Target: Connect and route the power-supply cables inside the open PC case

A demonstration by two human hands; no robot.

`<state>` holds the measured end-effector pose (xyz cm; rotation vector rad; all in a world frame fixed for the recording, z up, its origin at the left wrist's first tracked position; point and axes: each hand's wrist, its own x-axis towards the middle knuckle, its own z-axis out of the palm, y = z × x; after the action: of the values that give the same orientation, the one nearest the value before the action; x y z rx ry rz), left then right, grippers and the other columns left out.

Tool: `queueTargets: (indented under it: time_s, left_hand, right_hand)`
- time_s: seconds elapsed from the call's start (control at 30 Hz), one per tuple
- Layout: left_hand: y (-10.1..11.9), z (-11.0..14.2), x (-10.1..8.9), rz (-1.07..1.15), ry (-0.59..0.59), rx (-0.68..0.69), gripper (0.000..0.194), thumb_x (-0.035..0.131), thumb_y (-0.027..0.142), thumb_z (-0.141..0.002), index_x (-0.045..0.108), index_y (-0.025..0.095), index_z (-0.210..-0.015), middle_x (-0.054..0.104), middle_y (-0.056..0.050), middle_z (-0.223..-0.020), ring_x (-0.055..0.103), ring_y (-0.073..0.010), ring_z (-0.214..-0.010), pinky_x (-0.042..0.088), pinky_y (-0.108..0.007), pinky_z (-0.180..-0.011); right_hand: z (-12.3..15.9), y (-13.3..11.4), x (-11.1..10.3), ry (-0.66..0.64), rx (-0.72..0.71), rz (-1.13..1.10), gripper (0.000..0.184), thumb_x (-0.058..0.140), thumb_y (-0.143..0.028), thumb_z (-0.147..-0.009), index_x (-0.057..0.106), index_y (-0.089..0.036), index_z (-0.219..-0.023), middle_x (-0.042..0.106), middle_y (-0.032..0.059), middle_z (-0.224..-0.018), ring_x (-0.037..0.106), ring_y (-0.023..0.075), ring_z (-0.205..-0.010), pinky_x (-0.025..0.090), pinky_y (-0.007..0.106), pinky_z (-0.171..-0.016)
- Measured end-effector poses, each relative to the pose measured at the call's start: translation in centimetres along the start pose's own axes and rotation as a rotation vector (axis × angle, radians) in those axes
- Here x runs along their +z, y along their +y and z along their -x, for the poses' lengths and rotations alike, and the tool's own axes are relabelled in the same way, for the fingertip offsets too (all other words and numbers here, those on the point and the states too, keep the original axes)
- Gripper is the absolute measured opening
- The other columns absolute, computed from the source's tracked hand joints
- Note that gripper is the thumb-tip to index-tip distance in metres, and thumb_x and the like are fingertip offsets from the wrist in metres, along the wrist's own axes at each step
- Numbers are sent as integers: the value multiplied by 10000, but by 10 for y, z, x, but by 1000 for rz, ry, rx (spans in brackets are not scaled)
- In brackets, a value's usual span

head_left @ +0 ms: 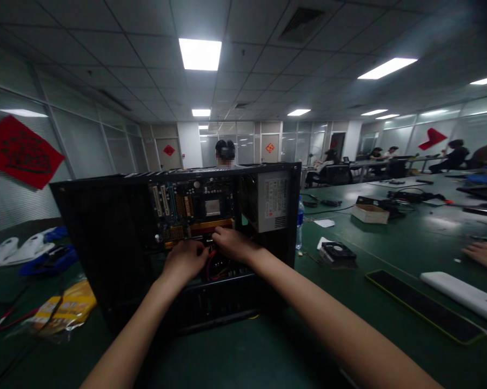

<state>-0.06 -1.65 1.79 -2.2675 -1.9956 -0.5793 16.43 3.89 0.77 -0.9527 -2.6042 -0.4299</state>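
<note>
An open black computer case (99,259) stands in front of me on the green table. Both my hands reach into its lower middle. My left hand (185,258) has its fingers drawn together beside some thin coloured wires (209,265); what lies between the fingertips is hidden. Just right of it, my right hand (234,243) is closed with its fingertips bent down below the memory slots (214,226), and its grip is also hidden. Above them the motherboard (190,202) carries a pale square chip (212,207). A silver power supply (272,202) fills the upper right corner.
A yellow packet (67,305) and blue-and-white items (34,251) lie left of the case. To the right are a water bottle (300,224), a black boxed part (337,253), a dark mat (424,305) and a white bar (462,294). Another person's hand (486,255) rests at the right edge.
</note>
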Motion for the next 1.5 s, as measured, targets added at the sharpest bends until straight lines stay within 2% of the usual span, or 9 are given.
queueTargets:
  time_s: [0.2, 0.43, 0.53, 0.67, 0.77, 1.0, 1.23, 1.5]
  left_hand:
    - [-2, 0, 2, 12, 9, 28, 307, 474, 373, -886, 742, 223, -875, 744, -95, -925, 674, -243, -860, 435, -308, -699]
    - [-2, 0, 6, 9, 15, 60, 358, 447, 446, -902, 731, 240, -832, 737, -72, -842, 673, -233, -800, 416, -294, -648]
    - [0, 1, 4, -3, 60, 65, 316, 467, 442, -898, 701, 230, -905, 730, -76, -894, 669, -235, -846, 420, -291, -675]
    - [3, 3, 3, -31, 87, 90, 260, 464, 394, -912, 626, 209, -997, 715, -84, -922, 666, -226, -851, 419, -287, -693]
    - [3, 3, 4, -52, 64, 136, 265, 423, 388, -935, 613, 204, -941, 707, -80, -886, 662, -215, -810, 399, -277, -656]
    - [3, 0, 2, 1, 2, 261, 249, 427, 294, -924, 632, 187, -831, 702, -70, -845, 648, -198, -775, 384, -274, -649]
    - [1, -3, 2, 9, -25, 335, 248, 422, 245, -924, 648, 177, -847, 708, -81, -865, 648, -196, -782, 390, -269, -663]
    - [0, -5, 2, 8, -41, 326, 275, 383, 235, -944, 620, 169, -820, 686, -81, -814, 630, -189, -732, 375, -275, -643]
  right_hand:
    - [2, 1, 0, -6, 40, -43, 190, 427, -110, -935, 592, -117, -1028, 578, 127, -1077, 594, 193, -938, 439, 284, -767]
    - [1, 0, -1, -24, 91, -42, 203, 423, -126, -931, 584, -131, -1055, 577, 133, -1107, 611, 200, -873, 451, 300, -710]
    - [3, -2, -5, -16, 102, -24, 187, 436, -148, -924, 575, -134, -1050, 577, 128, -1099, 599, 211, -893, 442, 301, -691]
    - [11, -3, -10, 21, 48, -93, 163, 520, -129, -852, 556, -141, -1011, 578, 115, -1085, 563, 204, -964, 416, 281, -726]
    - [18, -2, -11, 66, 30, -199, 111, 495, -120, -847, 558, -155, -931, 621, 82, -978, 573, 177, -885, 382, 264, -692]
    - [20, -3, -14, 28, -92, -293, 83, 523, -149, -797, 600, -156, -828, 674, 76, -873, 599, 181, -800, 349, 264, -646]
    - [20, -6, -19, -3, -82, -273, 127, 514, -139, -796, 626, -157, -853, 683, 79, -905, 611, 187, -825, 362, 264, -659]
    - [21, -5, -19, -5, -82, -261, 123, 512, -150, -810, 623, -158, -863, 685, 91, -930, 619, 198, -843, 382, 269, -676]
